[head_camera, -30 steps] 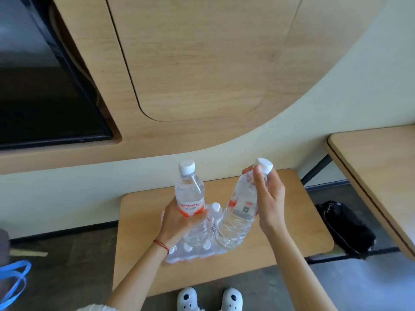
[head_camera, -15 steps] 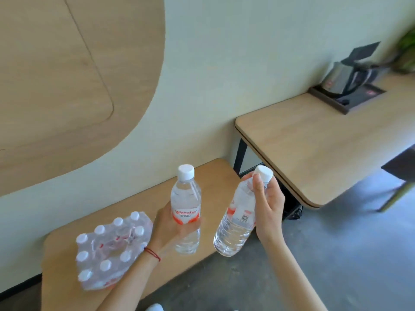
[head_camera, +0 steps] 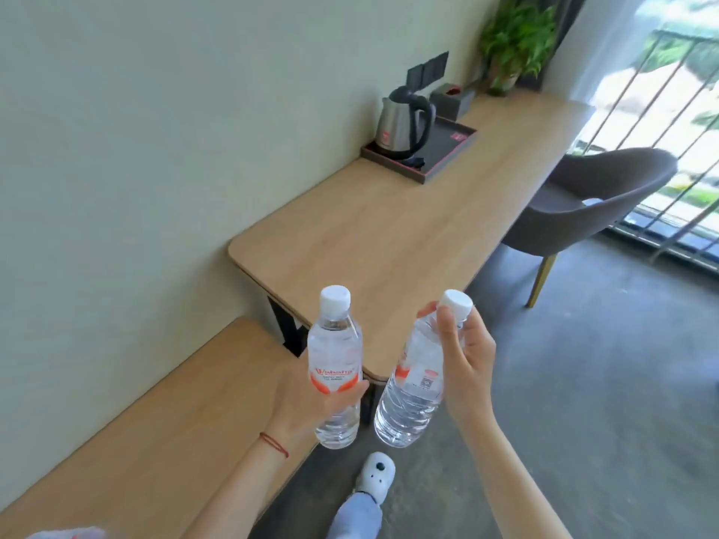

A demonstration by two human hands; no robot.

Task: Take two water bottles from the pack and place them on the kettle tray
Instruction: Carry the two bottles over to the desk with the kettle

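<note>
We see a pale green wall [head_camera: 136, 149] w/ a long wood desk [head_camera: 389, 235] along it, lower wood bench [head_camera: 175, 414] at left, grey concrete floor [head_camera: 603, 383], brown chair [head_camera: 595, 196], potted plant [head_camera: 513, 40], bright barred window [head_camera: 669, 91] at right.

Ahead of both hands the desk [head_camera: 389, 235] lies bare all the way up to the kettle tray [head_camera: 428, 165], so the path forward over the wood is open. On the tray, the kettle [head_camera: 402, 126] fills the end nearer the wall, on the left hand [head_camera: 307, 402] side; the dark floor of the tray to its right appears free, though a small red card [head_camera: 459, 136] lies near the far corner. Beyond the tray stand a dark box [head_camera: 451, 99] and a plant [head_camera: 513, 44]. To the right of the right hand [head_camera: 467, 367] a chair [head_camera: 591, 196] is tucked against the desk edge. The wall [head_camera: 155, 130] closes off the left.
</note>
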